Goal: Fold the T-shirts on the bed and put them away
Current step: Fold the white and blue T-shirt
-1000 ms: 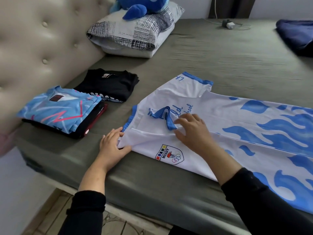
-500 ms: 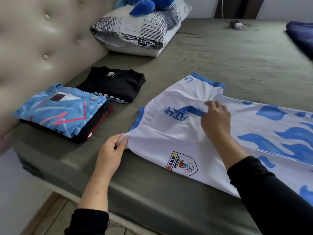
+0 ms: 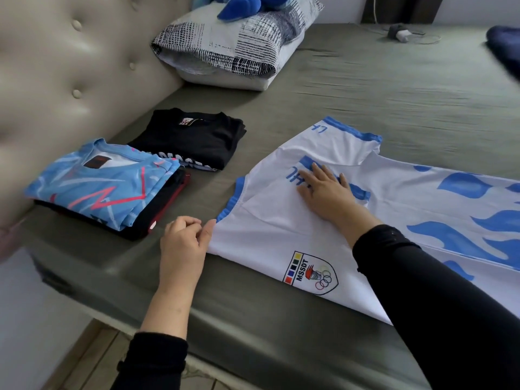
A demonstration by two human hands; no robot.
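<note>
At the near edge of the bed (image 3: pixel 253 333), the left hand (image 3: pixel 183 243) rests with curled fingers, and its thumb and fingers pinch the corner of the white T-shirt (image 3: pixel 267 235) at the shoulder. This shirt lies spread on the grey-green sheet, with a crest badge (image 3: pixel 311 273) near the front edge and blue flame shapes toward the right. A little further, the right hand (image 3: pixel 326 192) lies flat on the shirt with straight fingers, its grip released, and presses the cloth near the blue collar. To the left is a folded stack with a light blue T-shirt (image 3: pixel 101 187) on top, near the padded headboard (image 3: pixel 70 66). Just behind it lies a folded black T-shirt (image 3: pixel 194 139). Far back, a patterned pillow (image 3: pixel 233 49) carries a blue plush toy (image 3: pixel 239 7).
</note>
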